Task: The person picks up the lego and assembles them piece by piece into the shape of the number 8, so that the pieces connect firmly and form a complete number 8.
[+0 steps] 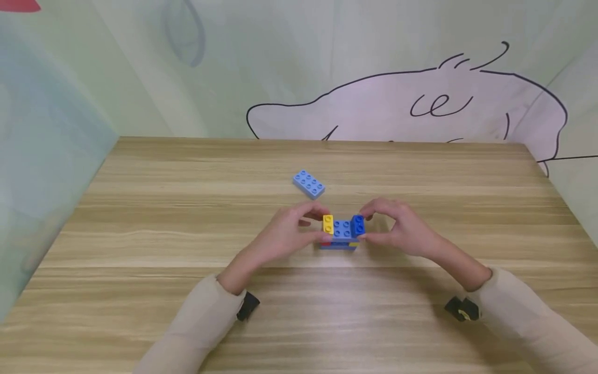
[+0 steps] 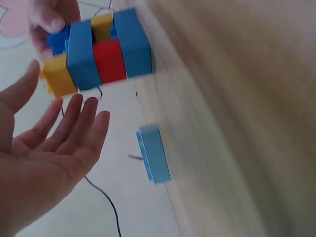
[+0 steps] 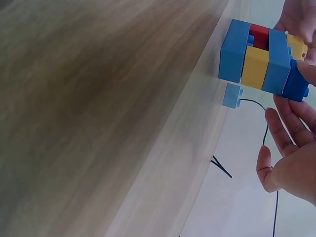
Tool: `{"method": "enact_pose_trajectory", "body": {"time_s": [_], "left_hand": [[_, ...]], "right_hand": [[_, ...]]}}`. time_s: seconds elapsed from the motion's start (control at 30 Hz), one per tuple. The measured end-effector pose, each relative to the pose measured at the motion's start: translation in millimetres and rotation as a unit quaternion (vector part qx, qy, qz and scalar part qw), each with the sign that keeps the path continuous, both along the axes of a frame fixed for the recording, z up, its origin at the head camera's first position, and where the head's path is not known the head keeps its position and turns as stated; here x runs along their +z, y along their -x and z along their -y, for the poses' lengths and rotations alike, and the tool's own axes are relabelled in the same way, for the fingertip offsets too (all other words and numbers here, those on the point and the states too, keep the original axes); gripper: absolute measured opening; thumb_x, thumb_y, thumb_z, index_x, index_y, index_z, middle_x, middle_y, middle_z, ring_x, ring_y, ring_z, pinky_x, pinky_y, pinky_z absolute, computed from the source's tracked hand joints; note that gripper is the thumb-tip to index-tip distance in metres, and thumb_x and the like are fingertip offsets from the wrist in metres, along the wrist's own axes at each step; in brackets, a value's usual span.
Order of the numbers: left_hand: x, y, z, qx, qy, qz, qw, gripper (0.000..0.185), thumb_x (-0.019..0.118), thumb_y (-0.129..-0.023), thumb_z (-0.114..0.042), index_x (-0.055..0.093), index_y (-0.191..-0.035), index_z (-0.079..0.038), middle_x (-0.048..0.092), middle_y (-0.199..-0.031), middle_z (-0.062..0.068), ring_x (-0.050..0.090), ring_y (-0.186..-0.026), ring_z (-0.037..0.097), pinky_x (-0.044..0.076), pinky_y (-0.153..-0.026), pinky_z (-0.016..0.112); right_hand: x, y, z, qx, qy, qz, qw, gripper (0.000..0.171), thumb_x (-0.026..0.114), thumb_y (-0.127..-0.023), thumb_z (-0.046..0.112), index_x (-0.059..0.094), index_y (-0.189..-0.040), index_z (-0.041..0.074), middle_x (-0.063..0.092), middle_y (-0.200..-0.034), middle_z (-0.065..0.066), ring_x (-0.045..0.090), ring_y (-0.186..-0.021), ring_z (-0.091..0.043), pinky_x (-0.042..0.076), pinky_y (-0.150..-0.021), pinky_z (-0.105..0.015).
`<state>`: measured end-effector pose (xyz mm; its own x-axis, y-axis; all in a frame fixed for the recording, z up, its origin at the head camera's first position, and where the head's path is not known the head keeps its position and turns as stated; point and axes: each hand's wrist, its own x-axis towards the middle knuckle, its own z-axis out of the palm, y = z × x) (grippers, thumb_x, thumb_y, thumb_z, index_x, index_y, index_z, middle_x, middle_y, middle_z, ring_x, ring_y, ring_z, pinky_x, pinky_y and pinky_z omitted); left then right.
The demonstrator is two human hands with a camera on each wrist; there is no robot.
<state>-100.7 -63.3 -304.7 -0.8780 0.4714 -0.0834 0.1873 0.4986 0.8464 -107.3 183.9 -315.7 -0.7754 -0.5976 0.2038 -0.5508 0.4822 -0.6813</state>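
A stack of toy building bricks (image 1: 342, 229) stands on the table, with light blue bricks layered around red and yellow ones. On top, a yellow brick (image 1: 328, 224) sits at the left end and a dark blue brick (image 1: 358, 225) at the right end. The left hand (image 1: 293, 228) is at the yellow brick, its thumb and fingers spread around it; in the left wrist view the fingers look loose and fairly straight. Between thumb and fingers, the right hand (image 1: 405, 227) pinches the dark blue brick, which looks slightly tilted. The fingertips partly hide both small bricks.
A loose light blue brick (image 1: 309, 184) lies behind the stack, studs up. The wood-grain table (image 1: 140, 208) meets a wall (image 1: 299, 67) with line drawings at its far edge. Dark straps (image 1: 247, 306) show at the sleeves.
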Motion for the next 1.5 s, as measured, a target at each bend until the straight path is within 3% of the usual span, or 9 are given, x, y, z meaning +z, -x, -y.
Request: {"method": "enact_pose_trajectory", "body": {"time_s": [0.17,0.33,0.6,0.83,1.07,1.3,1.5], "left_hand": [[-3.3,29.3,19,0.018,-0.005,-0.006,0.9998,0.031,0.060,-0.090,-0.016,0.056,-0.118,-0.003,0.059,-0.114,0.008,0.053,-0.105,0.017,0.046,-0.087,0.031],[-12.9,59.2,33,0.051,0.043,-0.011,0.9977,0.031,0.054,-0.092,-0.008,0.052,-0.123,-0.006,0.054,-0.122,0.008,0.050,-0.110,0.021,0.043,-0.090,0.035],[-24.5,83.7,29,0.050,0.115,-0.012,0.9920,0.052,0.052,-0.090,-0.002,0.034,-0.139,-0.009,0.036,-0.141,0.007,0.038,-0.124,0.024,0.031,-0.101,0.040],[-28.1,92.7,23,0.035,0.140,-0.001,0.9896,0.061,0.054,-0.088,-0.001,0.028,-0.142,-0.012,0.033,-0.144,0.006,0.034,-0.127,0.025,0.025,-0.105,0.040],[-29.6,93.7,23,0.020,0.147,0.002,0.9890,0.061,0.054,-0.088,0.000,0.027,-0.142,-0.013,0.037,-0.140,0.007,0.037,-0.125,0.027,0.026,-0.104,0.040],[-30.2,90.3,24,0.019,0.147,0.013,0.9889,0.047,0.065,-0.083,-0.005,0.048,-0.127,-0.007,0.051,-0.119,0.009,0.048,-0.107,0.024,0.040,-0.092,0.036],[-25.4,83.2,26,0.032,0.153,0.025,0.9873,0.034,0.069,-0.081,-0.009,0.057,-0.113,-0.002,0.055,-0.107,0.011,0.050,-0.099,0.024,0.042,-0.087,0.035]], "right_hand": [[0.0,-0.2,0,0.000,-0.001,0.001,1.000,0.032,0.078,-0.072,0.010,0.064,-0.100,0.004,0.064,-0.098,-0.002,0.055,-0.087,-0.019,0.046,-0.076,-0.043],[-0.6,-0.5,0,0.000,-0.002,0.000,1.000,0.033,0.078,-0.071,0.008,0.064,-0.100,0.004,0.064,-0.097,-0.003,0.055,-0.086,-0.018,0.047,-0.076,-0.043],[-0.5,-0.5,0,0.001,-0.002,0.004,1.000,0.033,0.078,-0.071,0.008,0.064,-0.101,0.004,0.064,-0.098,-0.002,0.055,-0.087,-0.017,0.047,-0.077,-0.044],[-1.1,-1.0,-1,0.004,0.005,0.004,1.000,0.032,0.077,-0.072,0.007,0.064,-0.101,0.004,0.064,-0.098,-0.002,0.055,-0.086,-0.020,0.047,-0.076,-0.043],[-2.9,0.2,-2,0.008,0.009,-0.008,1.000,0.033,0.078,-0.071,0.005,0.064,-0.100,0.004,0.064,-0.096,-0.002,0.055,-0.085,-0.017,0.047,-0.075,-0.043],[-2.9,0.3,-2,0.006,0.007,-0.001,1.000,0.033,0.078,-0.071,0.006,0.064,-0.101,0.004,0.064,-0.096,-0.002,0.055,-0.085,-0.017,0.047,-0.077,-0.044],[-3.0,0.2,-2,0.006,0.008,-0.001,1.000,0.034,0.078,-0.071,0.006,0.063,-0.101,0.004,0.064,-0.096,-0.003,0.056,-0.085,-0.018,0.047,-0.078,-0.045]]}}
